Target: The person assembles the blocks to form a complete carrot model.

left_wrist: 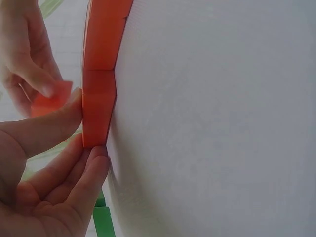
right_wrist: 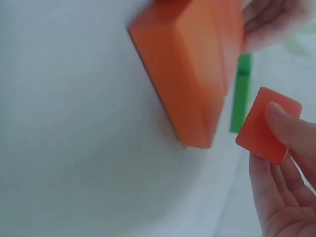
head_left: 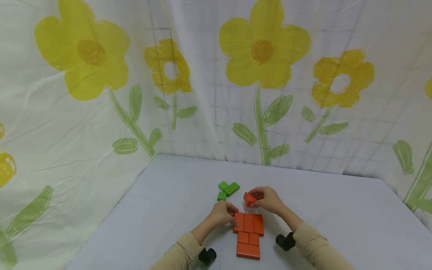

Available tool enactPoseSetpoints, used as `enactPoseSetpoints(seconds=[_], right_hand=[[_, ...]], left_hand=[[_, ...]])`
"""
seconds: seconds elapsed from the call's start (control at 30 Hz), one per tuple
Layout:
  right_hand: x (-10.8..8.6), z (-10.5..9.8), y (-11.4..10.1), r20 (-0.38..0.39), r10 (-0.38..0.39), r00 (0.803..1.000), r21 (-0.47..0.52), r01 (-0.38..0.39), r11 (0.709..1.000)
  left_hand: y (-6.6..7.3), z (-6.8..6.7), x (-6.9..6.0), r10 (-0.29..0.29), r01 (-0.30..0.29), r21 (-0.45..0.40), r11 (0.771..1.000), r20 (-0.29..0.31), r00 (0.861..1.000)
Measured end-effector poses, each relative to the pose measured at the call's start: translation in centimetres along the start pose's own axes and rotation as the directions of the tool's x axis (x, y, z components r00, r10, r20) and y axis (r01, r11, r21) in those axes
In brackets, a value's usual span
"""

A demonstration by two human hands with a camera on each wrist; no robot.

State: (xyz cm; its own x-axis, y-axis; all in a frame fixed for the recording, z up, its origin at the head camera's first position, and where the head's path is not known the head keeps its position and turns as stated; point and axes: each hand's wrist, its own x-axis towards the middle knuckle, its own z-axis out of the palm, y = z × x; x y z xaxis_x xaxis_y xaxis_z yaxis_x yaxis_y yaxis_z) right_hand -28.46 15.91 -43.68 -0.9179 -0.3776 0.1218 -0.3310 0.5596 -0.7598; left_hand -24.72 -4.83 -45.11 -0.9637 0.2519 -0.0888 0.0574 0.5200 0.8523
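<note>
Red-orange blocks lie flat and side by side on the table, with a wider row of upright-set rectangles at the far end and a narrower part nearer me. My left hand holds the far-left block, thumb on its top and fingertips against its far end. Above the table, just beyond the arrangement, my right hand pinches a separate red block between thumb and fingers. This block is tilted and apart from the others.
Several green blocks lie beyond my left hand, close together. A white table spreads around, backed by a flower-printed curtain. Black wrist-worn devices sit below both sleeves.
</note>
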Motion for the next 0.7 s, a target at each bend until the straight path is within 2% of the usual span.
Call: enactPoseSetpoints(seconds=[0.2, 0.33, 0.43, 0.53, 0.7], right_hand=[[-3.1, -1.0, -1.9, 0.119, -0.065, 0.991, 0.100, 0.053, 0.994], [-5.1, -0.7, -3.1, 0.193, -0.109, 0.975, 0.149, 0.081, 0.985], [-6.5, -0.2, -3.7, 0.237, -0.109, 0.965, 0.183, 0.066, 0.981], [-7.8, 0.4, -4.0, 0.261, -0.104, 0.960, 0.207, 0.050, 0.977], [-9.5, 1.5, -3.8, 0.292, -0.148, 0.945, 0.236, 0.079, 0.969]], left_hand=[[0.0, -0.2, 0.0, 0.011, -0.011, 0.006, 1.000, 0.007, 1.000], [-0.1, -0.2, 0.1, 0.009, -0.009, 0.013, 1.000, 0.007, 1.000], [-0.2, -0.2, 0.1, 0.007, -0.007, 0.019, 1.000, 0.005, 1.000], [-0.2, -0.1, 0.1, 0.007, -0.007, 0.021, 1.000, 0.003, 1.000], [-0.1, 0.0, 0.0, 0.013, -0.013, 0.021, 1.000, 0.003, 1.000]])
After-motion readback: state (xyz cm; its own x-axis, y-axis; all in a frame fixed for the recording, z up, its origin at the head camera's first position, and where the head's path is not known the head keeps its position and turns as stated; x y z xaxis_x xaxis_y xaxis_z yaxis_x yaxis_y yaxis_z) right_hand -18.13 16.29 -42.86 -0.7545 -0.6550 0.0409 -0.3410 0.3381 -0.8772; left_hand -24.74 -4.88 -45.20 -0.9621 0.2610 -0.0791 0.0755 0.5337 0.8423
